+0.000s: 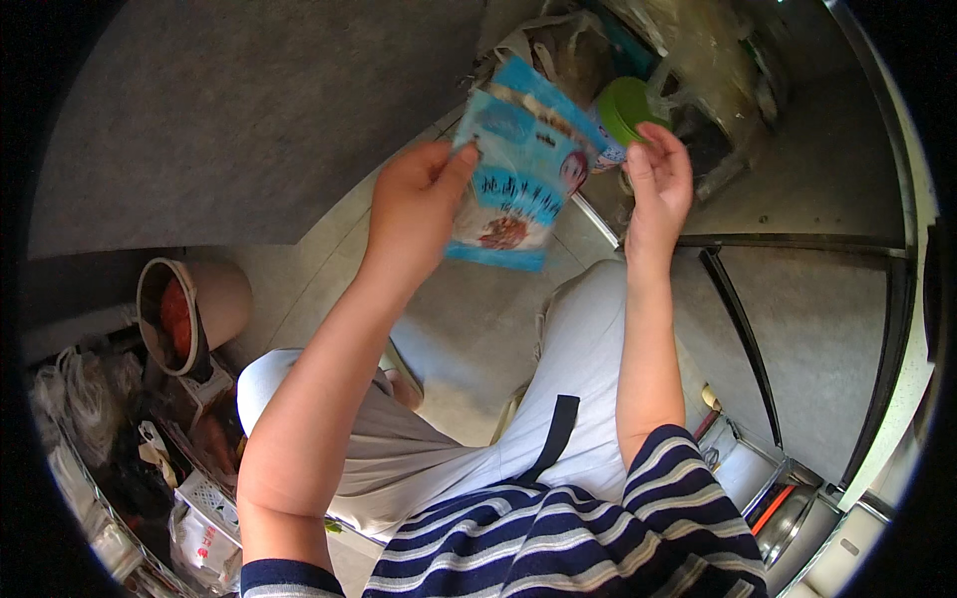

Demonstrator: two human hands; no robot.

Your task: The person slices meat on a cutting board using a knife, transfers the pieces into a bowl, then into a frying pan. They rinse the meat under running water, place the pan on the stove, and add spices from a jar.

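Note:
My left hand [419,202] grips the left edge of a blue printed plastic packet [516,176], its thumb on the front. The packet bears writing and a picture of food, and hangs tilted before my knees. My right hand [659,190] is raised to the right of the packet, its fingers loosely curled and apart, with nothing seen between them. Its fingertips overlap the rim of a green lid [624,108]; whether they touch it I cannot tell. Under the lid is a container with a printed label, partly hidden behind the packet.
Plastic bags [703,60] fill the open cabinet at the upper right. A large grey panel [247,112] spans the upper left. On the left stand a bucket [224,299] with something red inside and a rack with bags and a white basket [205,493]. Metal cookware [789,531] sits lower right.

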